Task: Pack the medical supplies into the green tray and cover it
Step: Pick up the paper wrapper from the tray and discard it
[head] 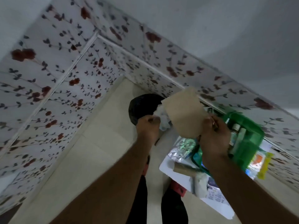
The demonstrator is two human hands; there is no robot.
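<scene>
A: Biggest first, what's there?
B: Flowered wall (53,75) w/ red blooms fills the left and top. Below it pale floor tiles (97,151). View's tilted, a bit blurry

A: Then?
B: White table (176,173) lower right, cluttered. Green tray (249,143) sits on it at the far side, near the wall, open on top; some rolls inside, can't tell exactly what

A: And the floor?
B: Black bin (142,105) in the corner, beside the table

A: Hands?
B: Both raised over the bin/table edge. Right hand (213,139) closed, fingers curled round the lower right edge of a brown card piece (184,113). Left hand (148,126) fisted, clutching crumpled white plastic (161,117) that touches the card's left side

A: Smaller bits?
B: On the table: silver foil packs (182,149) just left of the tray, a cardboard tube (182,168) near the front edge, white wadding (201,185) by it, printed leaflet (215,194) nearest the camera, yellow-edged packet (265,164) on the tray's right
</scene>
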